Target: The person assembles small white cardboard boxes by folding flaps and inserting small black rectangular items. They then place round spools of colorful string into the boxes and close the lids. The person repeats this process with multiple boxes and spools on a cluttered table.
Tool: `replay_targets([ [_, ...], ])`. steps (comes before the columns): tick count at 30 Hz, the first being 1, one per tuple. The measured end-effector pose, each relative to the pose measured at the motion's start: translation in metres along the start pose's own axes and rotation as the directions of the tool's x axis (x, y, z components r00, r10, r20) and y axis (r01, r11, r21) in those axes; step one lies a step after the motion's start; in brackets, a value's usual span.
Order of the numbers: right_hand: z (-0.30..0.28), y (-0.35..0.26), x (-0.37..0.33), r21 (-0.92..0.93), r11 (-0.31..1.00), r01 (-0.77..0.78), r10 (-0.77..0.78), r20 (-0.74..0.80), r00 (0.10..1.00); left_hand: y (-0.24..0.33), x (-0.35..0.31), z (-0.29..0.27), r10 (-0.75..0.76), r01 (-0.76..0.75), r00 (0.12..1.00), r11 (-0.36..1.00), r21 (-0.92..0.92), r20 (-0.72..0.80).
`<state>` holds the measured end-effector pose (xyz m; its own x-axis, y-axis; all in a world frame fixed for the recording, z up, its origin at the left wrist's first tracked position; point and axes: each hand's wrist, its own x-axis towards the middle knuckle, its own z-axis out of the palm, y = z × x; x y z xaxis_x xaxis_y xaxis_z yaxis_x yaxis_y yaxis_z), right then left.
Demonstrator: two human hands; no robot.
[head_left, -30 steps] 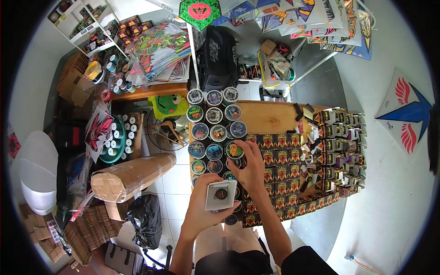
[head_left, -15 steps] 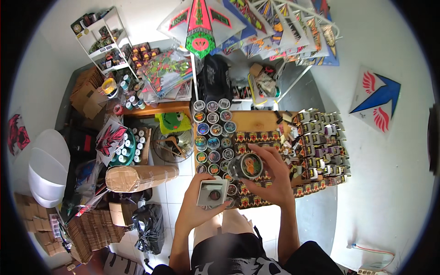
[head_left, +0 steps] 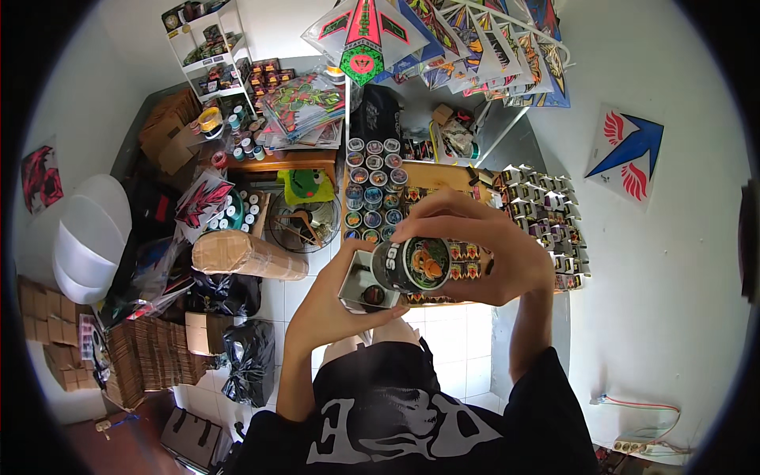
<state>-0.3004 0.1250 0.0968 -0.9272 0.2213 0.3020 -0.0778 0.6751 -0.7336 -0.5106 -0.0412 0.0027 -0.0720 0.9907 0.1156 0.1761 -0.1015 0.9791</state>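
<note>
My left hand [head_left: 323,305] is wrapped round a small open box [head_left: 354,279] with white inner walls. A dark round spot [head_left: 373,295] shows at the bottom of the box; I cannot tell whether it is a hole or a print. My right hand [head_left: 507,253] grips a short black cylinder [head_left: 413,266] by its sides, its round end printed with an orange figure. The cylinder is tilted over the right part of the box mouth and hides some of it. Whether the two touch, I cannot tell.
Rows of similar round-ended cylinders [head_left: 374,177] stand on the wooden table [head_left: 443,175]. Many small open boxes [head_left: 546,210] fill its right end, and flat dark printed cartons [head_left: 467,270] lie under my right hand. Kites [head_left: 475,51] hang above. A taped cardboard roll [head_left: 249,256] lies left.
My right hand has brought the cylinder left and slightly down, from beside the box to over its mouth. My left hand still holds the box. The head view has shifted.
</note>
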Motion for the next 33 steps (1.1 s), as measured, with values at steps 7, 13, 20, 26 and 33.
replay_targets([
  [7, -0.001, -0.043, 0.016, -0.167, 0.984, 0.069, -0.032, 0.217, 0.976, 0.017, -0.016, -0.002, 0.103, -0.103, 0.995, 0.994, 0.039, -0.007],
  [13, -0.001, -0.068, 0.028, -0.270, 0.955, 0.124, -0.033, 0.318, 0.947, 0.015, -0.022, -0.003, 0.147, -0.148, 0.989, 0.986, 0.075, 0.023],
  [20, 0.002, -0.079, 0.041, -0.277, 0.930, 0.239, -0.114, 0.403, 0.908, 0.016, -0.028, -0.006, 0.225, -0.224, 0.974, 0.970, 0.094, 0.002],
  [26, 0.001, -0.086, 0.045, -0.322, 0.921, 0.218, -0.047, 0.463, 0.885, 0.029, -0.026, -0.007, 0.209, -0.212, 0.977, 0.962, 0.174, 0.035],
  [33, 0.005, -0.091, 0.039, -0.403, 0.889, 0.218, -0.010, 0.459, 0.888, 0.025, -0.024, -0.004, 0.248, -0.250, 0.968, 0.957, 0.148, 0.027],
])
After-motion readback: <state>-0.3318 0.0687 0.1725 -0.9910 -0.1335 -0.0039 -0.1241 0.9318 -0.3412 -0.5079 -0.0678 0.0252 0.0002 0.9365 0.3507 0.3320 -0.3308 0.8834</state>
